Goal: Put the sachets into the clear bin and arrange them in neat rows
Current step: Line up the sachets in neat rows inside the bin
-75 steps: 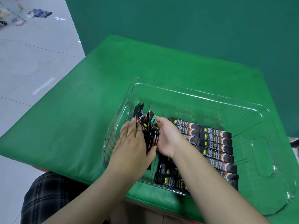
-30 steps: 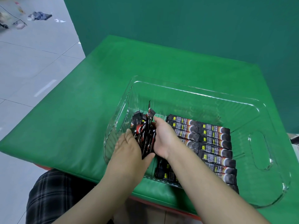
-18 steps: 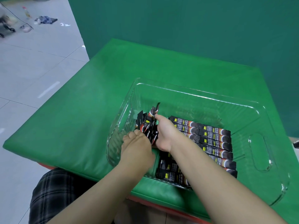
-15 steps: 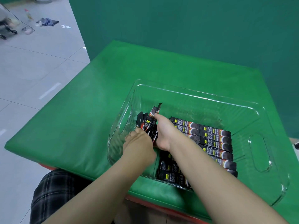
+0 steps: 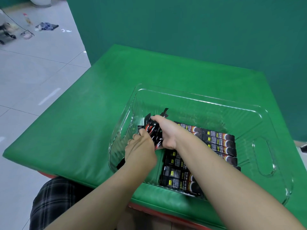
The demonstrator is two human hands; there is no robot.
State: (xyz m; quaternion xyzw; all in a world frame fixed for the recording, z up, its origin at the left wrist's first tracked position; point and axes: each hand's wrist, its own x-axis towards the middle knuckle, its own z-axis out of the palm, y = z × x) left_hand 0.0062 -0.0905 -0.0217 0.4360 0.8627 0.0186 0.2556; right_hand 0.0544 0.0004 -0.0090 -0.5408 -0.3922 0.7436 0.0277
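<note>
Both hands, left hand (image 5: 141, 151) and right hand (image 5: 166, 131), are gripping a loose bundle of sachets (image 5: 153, 130) inside the clear bin (image 5: 199, 97), fingers curled around it. Best squaring the ends before laying them beside the finished rows (image 5: 219, 143).

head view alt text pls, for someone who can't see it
Seen from above, a person's left hand and right hand hold a loose bunch of black sachets on end inside a clear bin. To the right, more sachets lie flat in neat rows on the bin floor. The bin sits on a green table.
</note>
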